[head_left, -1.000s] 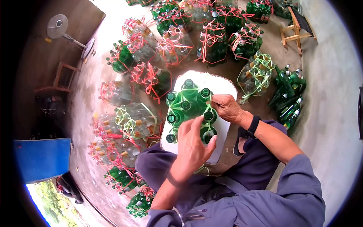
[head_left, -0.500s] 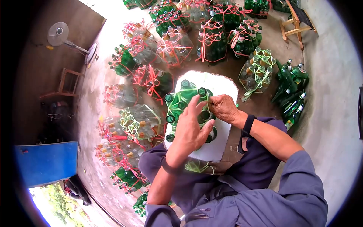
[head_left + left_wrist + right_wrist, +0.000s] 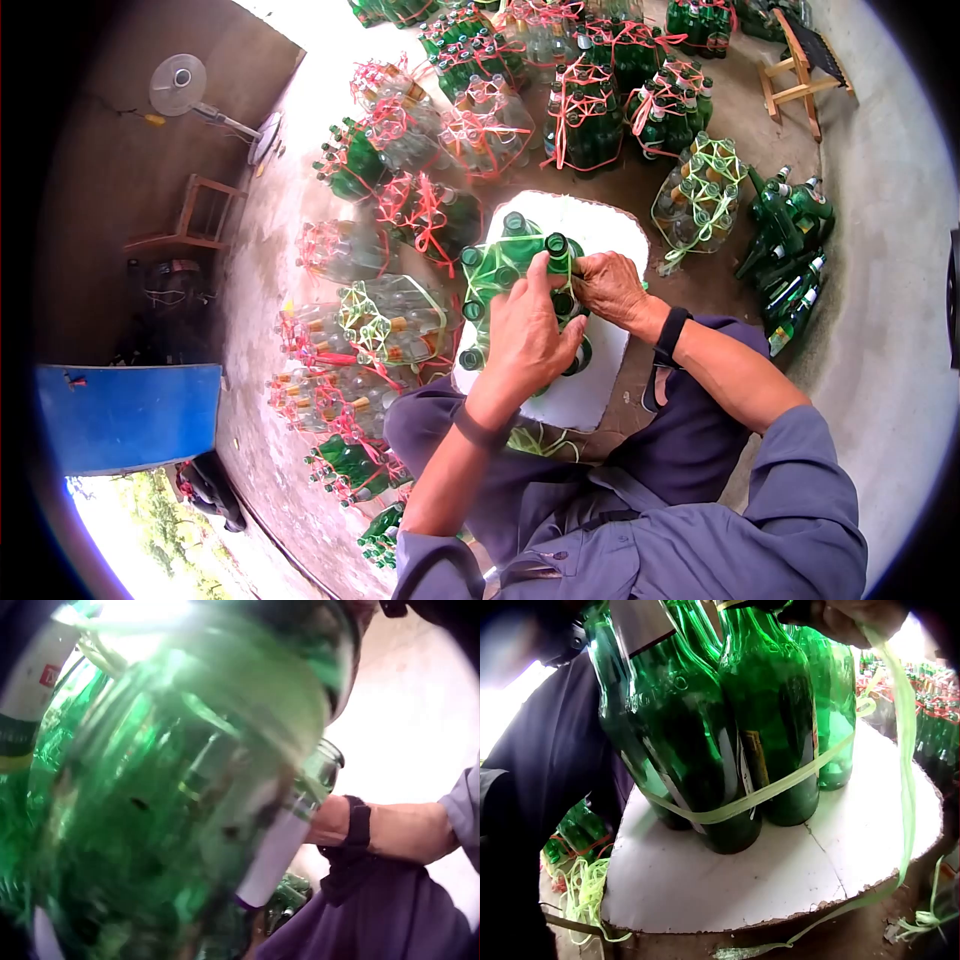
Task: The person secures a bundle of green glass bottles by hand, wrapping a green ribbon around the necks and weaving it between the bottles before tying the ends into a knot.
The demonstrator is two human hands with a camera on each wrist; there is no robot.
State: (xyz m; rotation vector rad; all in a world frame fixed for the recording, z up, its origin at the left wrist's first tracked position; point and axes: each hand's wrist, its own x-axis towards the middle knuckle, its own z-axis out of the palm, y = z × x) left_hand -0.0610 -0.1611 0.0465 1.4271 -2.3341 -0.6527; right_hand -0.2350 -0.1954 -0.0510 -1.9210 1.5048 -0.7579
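Fingers: pinching flat pale-green plastic ribbon [image 3: 907, 750] with right hand [image 3: 613, 290]; relaxed on left hand [image 3: 530, 335]. Strapped green glass bottles [image 3: 784, 724] at right hand's 9 o'clock: likely heavy, slick, breakable; cradle low, both sides.

Bottles [image 3: 514, 232] stand on the table [image 3: 618, 235] mid-frame; bundled bottles [image 3: 585, 120] behind it, a fan [image 3: 178, 86] upper left, a stool [image 3: 815, 55] upper right.

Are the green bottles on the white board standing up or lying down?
Standing up: the right wrist view shows the green bottles with their bases on the white board and necks at the top.
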